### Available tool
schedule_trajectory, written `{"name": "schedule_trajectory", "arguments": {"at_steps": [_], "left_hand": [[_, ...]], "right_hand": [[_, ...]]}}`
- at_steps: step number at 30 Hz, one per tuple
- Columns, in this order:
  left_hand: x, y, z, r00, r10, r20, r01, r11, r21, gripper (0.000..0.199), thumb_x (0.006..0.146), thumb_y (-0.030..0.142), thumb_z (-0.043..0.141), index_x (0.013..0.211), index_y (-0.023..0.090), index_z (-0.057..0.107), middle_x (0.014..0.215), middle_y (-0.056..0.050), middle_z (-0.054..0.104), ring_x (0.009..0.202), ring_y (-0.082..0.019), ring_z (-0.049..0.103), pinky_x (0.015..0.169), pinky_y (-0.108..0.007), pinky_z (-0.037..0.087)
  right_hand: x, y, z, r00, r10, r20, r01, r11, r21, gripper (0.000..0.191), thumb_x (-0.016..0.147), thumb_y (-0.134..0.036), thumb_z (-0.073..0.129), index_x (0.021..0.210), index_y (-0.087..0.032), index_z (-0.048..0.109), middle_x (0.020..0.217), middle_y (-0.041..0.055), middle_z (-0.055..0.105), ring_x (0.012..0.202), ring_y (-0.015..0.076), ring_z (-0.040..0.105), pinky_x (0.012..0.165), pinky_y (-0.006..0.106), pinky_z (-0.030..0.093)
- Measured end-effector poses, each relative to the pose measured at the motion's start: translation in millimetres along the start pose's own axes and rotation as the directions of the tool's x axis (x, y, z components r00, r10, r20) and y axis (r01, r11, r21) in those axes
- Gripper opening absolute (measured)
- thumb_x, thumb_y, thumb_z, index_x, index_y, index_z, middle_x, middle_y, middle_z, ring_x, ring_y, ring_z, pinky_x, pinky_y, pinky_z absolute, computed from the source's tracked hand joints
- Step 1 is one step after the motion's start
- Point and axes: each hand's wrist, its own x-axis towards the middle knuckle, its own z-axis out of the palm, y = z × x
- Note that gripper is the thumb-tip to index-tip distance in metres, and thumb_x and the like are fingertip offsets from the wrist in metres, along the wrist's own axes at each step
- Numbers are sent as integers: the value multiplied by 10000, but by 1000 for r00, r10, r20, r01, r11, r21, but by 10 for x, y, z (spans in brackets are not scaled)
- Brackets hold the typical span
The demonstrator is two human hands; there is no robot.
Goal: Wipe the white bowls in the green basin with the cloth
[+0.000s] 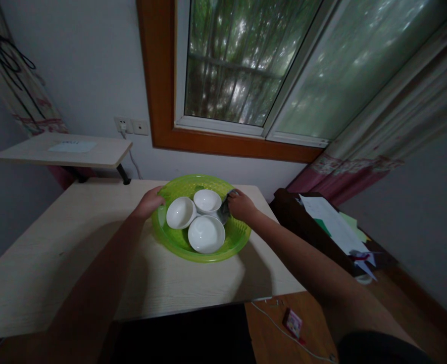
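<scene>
A green plastic basin (208, 257) is over the light wooden desk, tilted slightly toward me. Three white bowls sit inside it: a left bowl (181, 213), a back bowl (207, 200) and a front bowl (206, 234). My left hand (150, 203) is closed on the basin's left rim, the thumb on the near side. At the right rim, my right hand (241, 205) is closed on a dark grey cloth (224, 209) that hangs down inside the basin beside the bowls. Whether its fingers also grip the rim is hidden.
The desk (90, 242) carries a raised shelf (67, 149) with a paper label at the left. Behind are a wall socket (130, 126) and a window. Papers (333, 222) lie on a dark piece of furniture at right. A white cable and small box (293, 322) are on the floor.
</scene>
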Motion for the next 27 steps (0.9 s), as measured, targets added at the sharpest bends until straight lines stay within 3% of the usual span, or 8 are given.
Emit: {"name": "schedule_trajectory", "arguments": {"at_steps": [5,8,14,27], "left_hand": [[-9,52,4,999,-43,-12,43,998,45,811,591,182,621,1383,173,794,1002,-74,851,745,-245,741,667,-311,566],[-31,99,-1,999,-51,-10,52,998,33,812,581,181,639,1377,173,801,980,-68,846,738,-246,738,639,-301,552],[-41,126,-7,998,-51,20,50,997,53,853,572,187,609,1409,141,771,988,-64,841,768,-241,739,651,-293,549],[-28,92,-10,999,-51,20,50,997,53,866,610,182,613,1464,160,755,1073,-81,855,815,-246,759,684,-298,565]], "right_hand": [[171,110,156,995,-23,-99,21,1000,-15,459,1053,-120,531,1427,-109,798,1593,202,710,1570,323,555,1371,523,335],[298,147,252,991,-35,-132,32,999,-30,483,1070,-128,502,1481,-118,755,1669,182,654,1633,304,506,1377,538,341],[407,182,389,976,-55,-209,48,998,-39,475,1086,-165,523,1505,-111,741,1676,191,641,1633,328,521,1365,592,371],[170,149,347,974,-21,-228,12,999,-44,416,1074,-154,539,1372,-82,821,1500,225,764,1512,351,612,1363,556,382]]}}
